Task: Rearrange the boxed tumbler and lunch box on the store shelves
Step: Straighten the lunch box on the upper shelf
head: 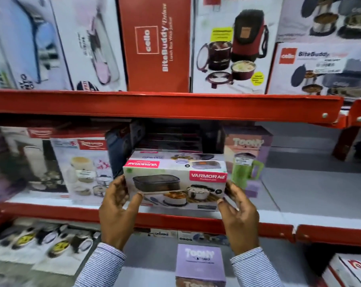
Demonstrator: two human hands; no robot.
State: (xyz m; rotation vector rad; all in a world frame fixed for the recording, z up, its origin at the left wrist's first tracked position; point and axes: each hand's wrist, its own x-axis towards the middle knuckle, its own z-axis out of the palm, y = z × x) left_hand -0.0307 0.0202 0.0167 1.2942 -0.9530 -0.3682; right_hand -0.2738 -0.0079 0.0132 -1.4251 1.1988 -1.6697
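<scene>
A white Varmora lunch box carton [175, 181] with a pink label rests at the front of the middle shelf [279, 216]. My left hand [118, 212] grips its left end and my right hand [237, 216] grips its right end. Just to its right on the same shelf stands a lilac Toony tumbler box [247, 158] picturing a green mug. A second lilac Toony box [200, 264] stands on the shelf below, between my wrists.
White Rehash boxes [82, 168] crowd the middle shelf's left side. Dark boxes [175, 137] sit behind the carton. Bare white shelf board [312, 191] runs right of the tumbler box. The red top-shelf beam [165, 106] carries Cello lunch box cartons [154, 44]. Packaged items [40, 243] fill the lower left.
</scene>
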